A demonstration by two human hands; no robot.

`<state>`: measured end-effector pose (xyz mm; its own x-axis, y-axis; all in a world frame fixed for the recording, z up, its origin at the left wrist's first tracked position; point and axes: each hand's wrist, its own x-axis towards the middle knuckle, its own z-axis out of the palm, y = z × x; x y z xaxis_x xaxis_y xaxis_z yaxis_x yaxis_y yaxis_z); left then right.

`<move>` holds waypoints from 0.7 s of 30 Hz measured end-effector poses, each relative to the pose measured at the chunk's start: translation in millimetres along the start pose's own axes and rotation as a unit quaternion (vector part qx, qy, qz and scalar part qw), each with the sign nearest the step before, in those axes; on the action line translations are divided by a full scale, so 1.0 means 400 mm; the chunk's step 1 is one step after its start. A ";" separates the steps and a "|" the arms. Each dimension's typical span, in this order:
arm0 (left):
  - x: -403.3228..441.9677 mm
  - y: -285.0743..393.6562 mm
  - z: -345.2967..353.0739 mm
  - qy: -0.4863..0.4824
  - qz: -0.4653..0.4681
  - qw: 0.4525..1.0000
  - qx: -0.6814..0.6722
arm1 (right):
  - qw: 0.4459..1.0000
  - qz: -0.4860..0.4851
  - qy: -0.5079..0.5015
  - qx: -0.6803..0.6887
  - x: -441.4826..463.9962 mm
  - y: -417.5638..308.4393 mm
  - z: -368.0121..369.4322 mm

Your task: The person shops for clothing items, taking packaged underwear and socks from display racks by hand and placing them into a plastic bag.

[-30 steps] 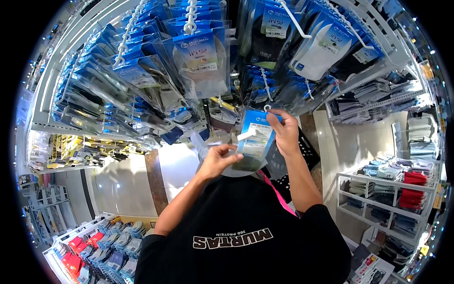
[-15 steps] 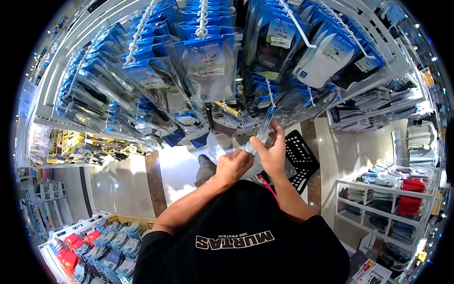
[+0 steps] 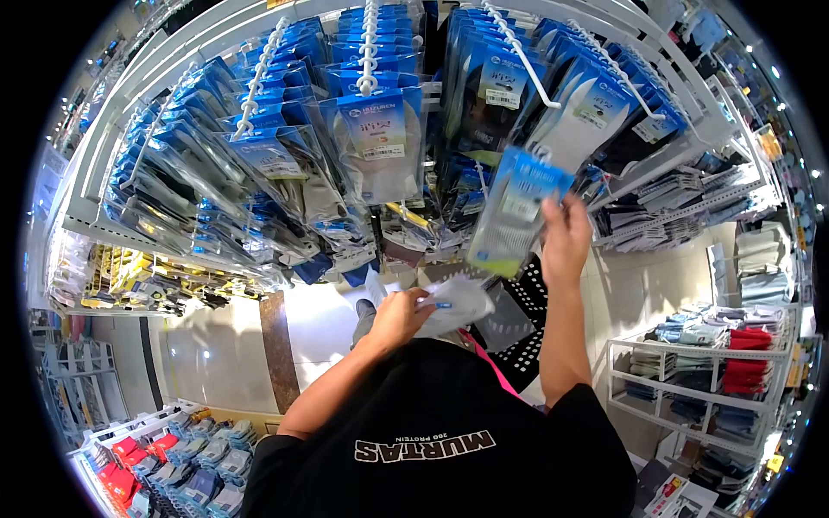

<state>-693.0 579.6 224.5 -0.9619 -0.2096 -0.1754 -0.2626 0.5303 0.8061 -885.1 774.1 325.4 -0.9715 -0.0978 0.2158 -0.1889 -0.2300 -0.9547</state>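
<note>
My right hand [image 3: 566,242] grips the right edge of a blue-topped clear sock package [image 3: 516,211], which hangs tilted in front of the rack, its label facing me. Its outline is slightly blurred. Lower down, my left hand [image 3: 399,319] is closed on a crumpled clear plastic bag [image 3: 458,304] just before my chest. Rows of similar packages [image 3: 378,142] hang on white hooks [image 3: 523,60] above both hands. One package with a white sock [image 3: 577,112] is right behind the held one.
A black perforated basket [image 3: 528,289] is below my right forearm. White shelves with folded clothes [image 3: 747,358] stand at the right. Yellow-topped packs [image 3: 164,272] hang at the left, and a bin of red and grey items [image 3: 203,470] sits at lower left.
My hands were together at the package and have moved apart. My right hand has gone up and right with a package now facing me; my left hand stays low with the clear plastic.
</note>
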 end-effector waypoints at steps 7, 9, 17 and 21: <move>-0.021 0.022 -0.024 -0.027 -0.037 0.999 -0.002 | 0.988 -0.084 -0.099 0.088 0.202 -0.102 0.120; -0.026 0.021 -0.027 -0.015 -0.042 0.999 -0.016 | 0.993 -0.065 -0.097 0.037 0.235 -0.099 0.144; -0.029 0.007 -0.027 0.046 -0.031 0.993 -0.108 | 0.984 -0.145 -0.034 -0.102 0.295 -0.018 0.171; -0.018 0.002 -0.038 0.066 -0.034 0.986 -0.147 | 0.970 -0.195 0.003 -0.143 0.196 -0.004 0.135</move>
<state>-685.2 568.8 235.0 -0.9194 -0.3524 -0.1747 -0.2738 0.2544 0.9275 -953.1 714.4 354.7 -0.8185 -0.0511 0.5723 -0.5740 0.0308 -0.8183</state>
